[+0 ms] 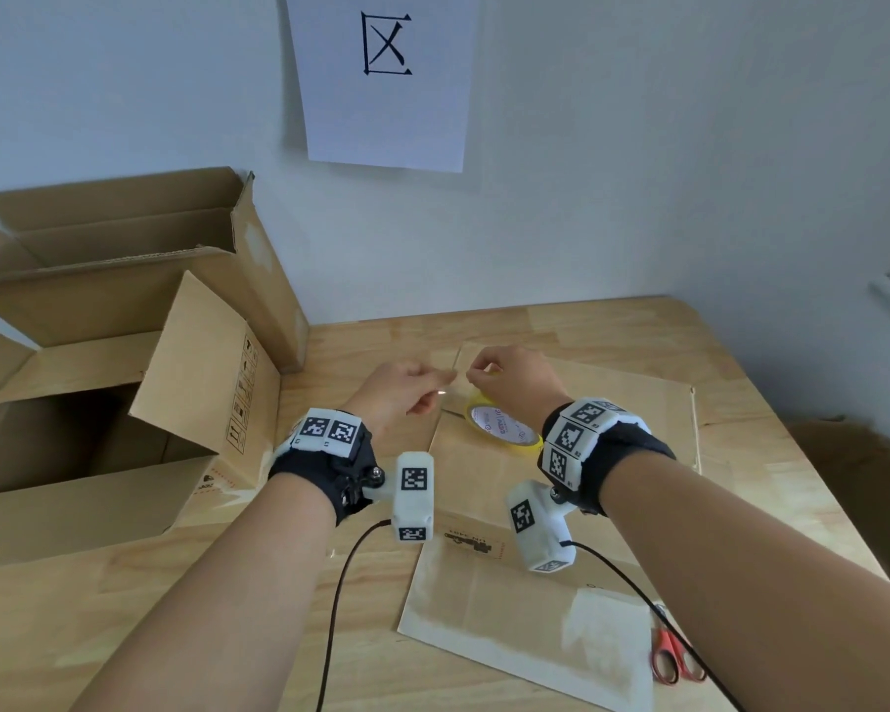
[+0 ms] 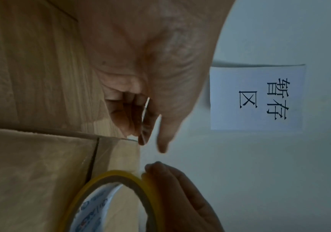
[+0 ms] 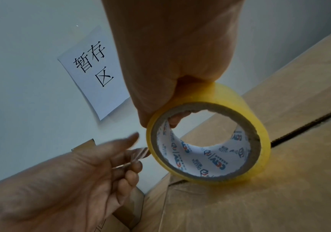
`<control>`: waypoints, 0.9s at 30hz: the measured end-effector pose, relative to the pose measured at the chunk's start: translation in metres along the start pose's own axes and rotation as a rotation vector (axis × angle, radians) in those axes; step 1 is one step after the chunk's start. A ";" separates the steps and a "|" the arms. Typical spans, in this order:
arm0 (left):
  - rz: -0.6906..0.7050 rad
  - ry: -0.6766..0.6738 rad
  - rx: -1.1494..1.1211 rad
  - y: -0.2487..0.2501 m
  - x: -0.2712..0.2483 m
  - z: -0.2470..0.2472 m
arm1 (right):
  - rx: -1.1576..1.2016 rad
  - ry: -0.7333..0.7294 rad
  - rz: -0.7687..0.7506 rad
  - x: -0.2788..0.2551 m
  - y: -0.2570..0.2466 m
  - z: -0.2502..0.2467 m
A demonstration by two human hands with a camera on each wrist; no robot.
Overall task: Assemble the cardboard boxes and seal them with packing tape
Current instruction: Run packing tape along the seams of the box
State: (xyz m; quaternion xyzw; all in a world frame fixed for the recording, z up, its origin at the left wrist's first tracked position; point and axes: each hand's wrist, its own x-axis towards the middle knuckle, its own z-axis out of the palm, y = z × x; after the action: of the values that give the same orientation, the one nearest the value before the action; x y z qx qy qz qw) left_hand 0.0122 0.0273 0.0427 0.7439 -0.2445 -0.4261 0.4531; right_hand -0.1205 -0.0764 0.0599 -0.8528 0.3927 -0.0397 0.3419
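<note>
Right hand (image 1: 509, 375) grip closed round tape roll (image 1: 502, 429), left hand (image 1: 402, 390) pinching its clear tape end (image 3: 138, 154) — over flat box (image 1: 561, 598)

Soft, even daylight fills the head view, with strong wide-angle bending at its edges. Both wrist views are dimmer and grainier, the near skin out of focus. Light glints on the clear tape strip (image 3: 138, 154), and the left hand (image 3: 65, 185) shows motion blur.

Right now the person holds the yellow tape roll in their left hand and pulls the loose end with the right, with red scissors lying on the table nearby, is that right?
Not quite: the hands are swapped. The right wrist view shows the right hand gripping the yellow tape roll, while the left hand pinches the loose end. The red scissors do lie on the table.
</note>
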 end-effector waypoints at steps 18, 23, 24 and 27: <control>-0.051 0.049 0.006 -0.019 0.019 0.036 | 0.123 -0.166 0.016 -0.030 0.032 -0.017; -0.064 0.076 0.030 -0.018 0.018 0.037 | 0.037 -0.184 0.029 -0.033 0.029 -0.026; -0.066 0.072 0.036 -0.019 0.018 0.037 | 0.035 -0.169 0.023 -0.034 0.028 -0.027; -0.056 0.093 0.107 -0.022 0.017 0.035 | 0.010 -0.164 0.009 -0.034 0.029 -0.027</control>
State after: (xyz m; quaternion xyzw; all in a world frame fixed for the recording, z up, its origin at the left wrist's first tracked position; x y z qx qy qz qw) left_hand -0.0100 0.0085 0.0089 0.7926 -0.2248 -0.3897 0.4115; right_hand -0.1713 -0.0809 0.0699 -0.8497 0.3671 0.0299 0.3774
